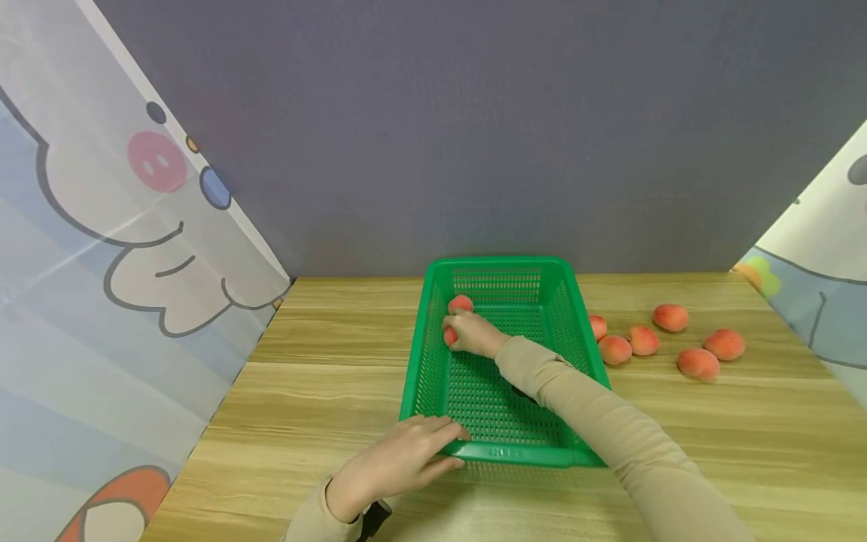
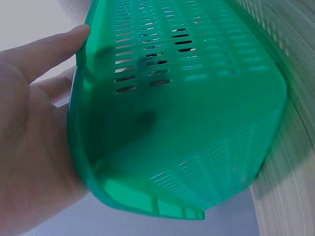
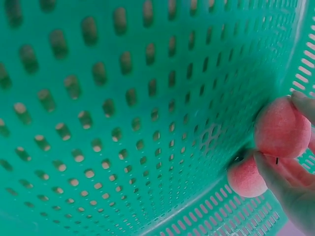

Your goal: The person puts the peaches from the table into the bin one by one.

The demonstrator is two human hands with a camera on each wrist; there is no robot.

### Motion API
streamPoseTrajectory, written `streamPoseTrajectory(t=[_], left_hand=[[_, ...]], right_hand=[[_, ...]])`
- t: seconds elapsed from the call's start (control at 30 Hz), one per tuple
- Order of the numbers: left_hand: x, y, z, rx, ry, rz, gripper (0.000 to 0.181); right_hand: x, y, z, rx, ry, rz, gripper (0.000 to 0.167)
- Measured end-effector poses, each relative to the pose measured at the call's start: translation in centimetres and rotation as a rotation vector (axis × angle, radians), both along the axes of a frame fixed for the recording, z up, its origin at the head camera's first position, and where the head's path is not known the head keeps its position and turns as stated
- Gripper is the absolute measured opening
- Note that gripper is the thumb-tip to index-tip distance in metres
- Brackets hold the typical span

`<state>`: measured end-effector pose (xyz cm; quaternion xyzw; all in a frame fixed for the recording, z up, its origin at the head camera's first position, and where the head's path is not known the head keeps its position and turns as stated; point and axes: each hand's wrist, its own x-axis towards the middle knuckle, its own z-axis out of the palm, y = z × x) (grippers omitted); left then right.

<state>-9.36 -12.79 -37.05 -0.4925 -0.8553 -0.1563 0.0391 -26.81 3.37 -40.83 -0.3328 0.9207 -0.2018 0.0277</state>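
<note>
A green plastic basket (image 1: 504,452) with slotted walls stands on the table. My left hand (image 1: 406,457) grips its near rim towards the left corner; in the left wrist view the thumb (image 2: 61,46) lies on one side of the rim and the fingers go behind the other. Inside the basket, my right hand (image 1: 474,333) holds a reddish peach (image 3: 283,129) between thumb and fingers, low by the left wall. Another peach (image 1: 460,304) sits just beyond it in the far left corner, partly covered by the thumb in the right wrist view.
Several loose peaches (image 1: 698,363) lie on the wooden table (image 1: 325,391) to the right of the basket, one partly hidden by its wall. A grey panel (image 1: 474,135) rises behind the table. Cartoon-printed sheets (image 1: 81,226) flank both sides.
</note>
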Motion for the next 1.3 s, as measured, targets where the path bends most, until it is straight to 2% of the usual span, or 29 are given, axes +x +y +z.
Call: streamPoseTrajectory(t=[0.47,0.93,1.17,1.3], left_hand=[[-0.1,0.1,0.0,0.001,0.027,0.001,0.024],[-0.1,0.2,0.1,-0.011,0.000,0.006,0.024],[0.0,0.1,0.1,-0.005,-0.009,0.006,0.024],[0.0,0.1,0.0,-0.003,-0.006,0.004,0.024]], right_hand=[[-0.1,0.0,0.2,0.014,0.004,-0.003,0.031],[0.2,0.1,1.0,0.032,-0.006,0.009,0.033],[0.3,0.3,2.0,0.034,-0.086,-0.009,0.042],[0.5,0.5,2.7,0.041,-0.118,-0.013,0.041]])
